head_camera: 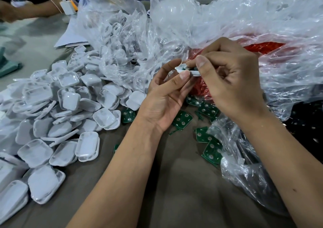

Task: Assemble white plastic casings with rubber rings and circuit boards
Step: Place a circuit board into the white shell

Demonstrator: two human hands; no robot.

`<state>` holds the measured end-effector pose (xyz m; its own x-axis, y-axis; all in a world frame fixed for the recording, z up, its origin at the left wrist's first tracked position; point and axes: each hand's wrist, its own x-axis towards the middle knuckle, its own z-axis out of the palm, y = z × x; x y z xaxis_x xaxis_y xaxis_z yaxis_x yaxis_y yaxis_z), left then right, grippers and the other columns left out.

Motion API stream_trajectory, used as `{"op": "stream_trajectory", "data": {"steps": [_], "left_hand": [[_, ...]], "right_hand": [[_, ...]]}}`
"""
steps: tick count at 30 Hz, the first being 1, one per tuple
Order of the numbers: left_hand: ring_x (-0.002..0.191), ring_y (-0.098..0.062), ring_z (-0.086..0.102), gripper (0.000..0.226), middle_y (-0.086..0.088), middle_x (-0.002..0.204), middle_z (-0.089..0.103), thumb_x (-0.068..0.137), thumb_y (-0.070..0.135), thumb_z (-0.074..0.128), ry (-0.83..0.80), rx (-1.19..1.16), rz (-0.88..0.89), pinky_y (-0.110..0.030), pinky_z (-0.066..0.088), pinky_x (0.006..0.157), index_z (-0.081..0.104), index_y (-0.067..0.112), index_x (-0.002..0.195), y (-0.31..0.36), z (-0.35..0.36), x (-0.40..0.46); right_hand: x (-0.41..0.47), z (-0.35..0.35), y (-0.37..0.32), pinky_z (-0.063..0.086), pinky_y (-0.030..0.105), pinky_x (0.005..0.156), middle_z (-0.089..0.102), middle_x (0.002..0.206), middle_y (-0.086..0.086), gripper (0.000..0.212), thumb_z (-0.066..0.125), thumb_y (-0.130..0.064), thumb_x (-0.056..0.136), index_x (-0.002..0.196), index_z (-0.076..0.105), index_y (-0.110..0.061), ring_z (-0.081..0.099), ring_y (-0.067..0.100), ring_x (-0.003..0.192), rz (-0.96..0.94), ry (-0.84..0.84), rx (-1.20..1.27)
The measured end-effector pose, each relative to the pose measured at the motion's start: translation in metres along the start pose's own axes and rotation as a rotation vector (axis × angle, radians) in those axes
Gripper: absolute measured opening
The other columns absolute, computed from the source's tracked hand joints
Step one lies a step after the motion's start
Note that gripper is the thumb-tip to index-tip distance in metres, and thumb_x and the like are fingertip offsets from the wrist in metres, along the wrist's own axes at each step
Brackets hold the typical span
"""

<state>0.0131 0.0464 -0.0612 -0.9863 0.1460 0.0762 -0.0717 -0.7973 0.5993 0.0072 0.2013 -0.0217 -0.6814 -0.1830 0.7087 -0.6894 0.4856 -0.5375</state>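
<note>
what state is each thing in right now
left hand: pinching the casing
right hand: fingers curled, pressing into the casing
casing: held up, a green board inside
casing pile: loose on the table
boards: scattered flat
red rings: bagged

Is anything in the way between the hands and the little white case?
No. Both hands already touch it: the left hand pinches the white casing and the right hand presses into it from above. Nothing visible sits between them.
</note>
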Motion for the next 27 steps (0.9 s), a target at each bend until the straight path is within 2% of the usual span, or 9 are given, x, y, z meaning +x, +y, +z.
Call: {"op": "stream_trajectory", "data": {"steps": [6, 9, 13, 16, 17, 18, 22, 25, 27], "left_hand": [[0.096, -0.022, 0.074, 0.028, -0.013, 0.100, 0.074, 0.091, -0.006, 0.059, 0.025, -0.013, -0.014, -0.030, 0.060, 0.085, 0.063, 0.005, 0.116, 0.003, 0.004, -0.002], [0.098, -0.023, 0.073, 0.027, -0.013, 0.099, 0.074, 0.091, -0.004, 0.059, 0.035, -0.006, -0.013, -0.032, 0.060, 0.091, 0.061, 0.002, 0.117, 0.004, 0.008, -0.003], [0.103, -0.027, 0.071, 0.030, -0.017, 0.104, 0.072, 0.087, -0.004, 0.061, 0.073, -0.036, 0.004, -0.035, 0.057, 0.098, 0.061, 0.000, 0.116, 0.009, 0.013, -0.006], [0.099, -0.027, 0.073, 0.026, -0.019, 0.104, 0.073, 0.087, -0.003, 0.062, 0.066, -0.081, 0.024, -0.037, 0.057, 0.098, 0.063, -0.003, 0.112, 0.016, 0.015, -0.012], [0.098, -0.028, 0.074, 0.021, -0.020, 0.102, 0.074, 0.088, -0.002, 0.061, 0.054, -0.094, 0.030, -0.038, 0.057, 0.099, 0.064, -0.003, 0.109, 0.020, 0.016, -0.014], [0.098, -0.029, 0.074, 0.017, -0.021, 0.102, 0.074, 0.090, -0.001, 0.059, 0.042, -0.107, 0.040, -0.039, 0.057, 0.099, 0.065, -0.004, 0.106, 0.025, 0.017, -0.017], [0.100, -0.033, 0.073, 0.016, -0.022, 0.103, 0.073, 0.094, 0.000, 0.054, 0.038, -0.136, 0.087, -0.042, 0.058, 0.098, 0.069, -0.005, 0.098, 0.043, 0.016, -0.027], [0.103, -0.034, 0.070, 0.015, -0.022, 0.100, 0.073, 0.090, -0.002, 0.062, 0.043, -0.138, 0.118, -0.042, 0.055, 0.102, 0.075, -0.005, 0.086, 0.058, 0.016, -0.034], [0.102, -0.035, 0.071, 0.015, -0.022, 0.097, 0.074, 0.083, 0.001, 0.062, 0.054, -0.152, 0.158, -0.043, 0.054, 0.103, 0.076, -0.005, 0.081, 0.071, 0.013, -0.038]], "right_hand": [[0.000, 0.001, 0.000, 0.050, 0.028, 0.076, 0.070, 0.095, 0.007, 0.022, 0.065, -0.024, 0.103, 0.108, 0.080, -0.009, 0.066, 0.020, 0.090, -0.039, -0.018, -0.014], [0.001, 0.000, 0.000, 0.052, 0.029, 0.079, 0.071, 0.100, 0.008, 0.027, 0.060, -0.026, 0.105, 0.110, 0.077, -0.005, 0.067, 0.020, 0.092, -0.042, 0.021, 0.001], [0.002, 0.000, 0.004, 0.052, 0.041, 0.072, 0.072, 0.088, 0.012, 0.031, 0.051, -0.019, 0.109, 0.103, 0.074, 0.001, 0.067, 0.026, 0.082, 0.010, 0.109, 0.013], [-0.002, 0.004, 0.004, 0.050, 0.030, 0.063, 0.068, 0.078, 0.000, 0.028, 0.053, -0.020, 0.107, 0.097, 0.075, -0.005, 0.061, 0.008, 0.068, 0.071, 0.087, -0.019], [-0.003, 0.006, 0.002, 0.049, 0.021, 0.062, 0.067, 0.079, -0.005, 0.023, 0.057, -0.020, 0.105, 0.097, 0.075, -0.008, 0.059, 0.000, 0.066, 0.079, 0.047, -0.030], [-0.005, 0.009, -0.001, 0.050, 0.019, 0.063, 0.069, 0.080, -0.007, 0.018, 0.061, -0.019, 0.102, 0.096, 0.075, -0.010, 0.060, -0.001, 0.067, 0.078, -0.017, -0.042], [-0.016, 0.029, -0.010, 0.050, 0.042, 0.084, 0.070, 0.094, 0.003, 0.011, 0.067, -0.017, 0.093, 0.097, 0.074, -0.009, 0.057, 0.022, 0.089, -0.060, -0.401, -0.207], [-0.022, 0.045, -0.022, 0.045, 0.035, 0.094, 0.066, 0.108, 0.003, 0.019, 0.064, -0.017, 0.092, 0.108, 0.072, -0.010, 0.049, 0.024, 0.104, -0.198, -0.557, -0.265], [-0.022, 0.056, -0.030, 0.044, 0.037, 0.101, 0.063, 0.123, 0.004, 0.030, 0.056, -0.017, 0.096, 0.122, 0.068, -0.012, 0.046, 0.025, 0.116, -0.244, -0.624, -0.266]]}}
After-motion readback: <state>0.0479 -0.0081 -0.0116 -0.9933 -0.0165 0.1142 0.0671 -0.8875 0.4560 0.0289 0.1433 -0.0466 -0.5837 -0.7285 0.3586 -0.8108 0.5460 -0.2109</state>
